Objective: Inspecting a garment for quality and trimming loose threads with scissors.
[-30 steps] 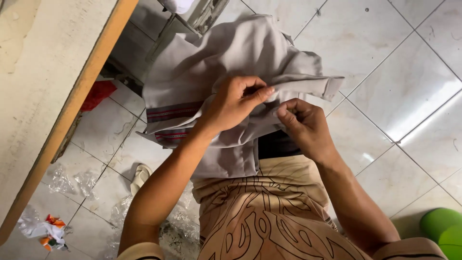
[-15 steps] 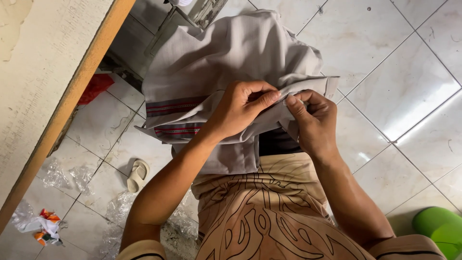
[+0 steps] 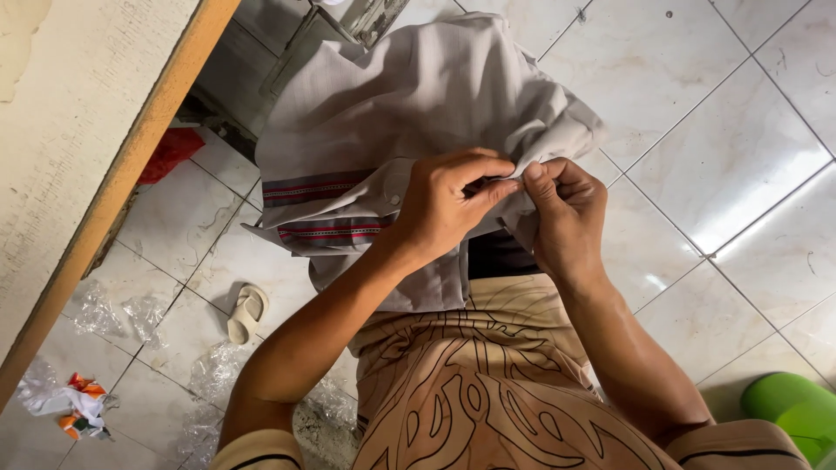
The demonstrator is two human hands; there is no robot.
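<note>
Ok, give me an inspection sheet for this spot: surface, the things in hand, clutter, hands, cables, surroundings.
Surface: pale tiled floor with dark grout lines; a wooden table edge at left.
Things in hand: grey garment with red striped trim, draped over the lap and bunched at the hands.
Clutter: crumpled clear plastic, a beige sandal, a red scrap under the table, a white-and-orange wrapper.
Hands: left hand and right hand both pinch a fold of the garment, fingertips meeting.
Cables: nothing seen.
Surroundings: green plastic container at lower right; metal frame at top.
</note>
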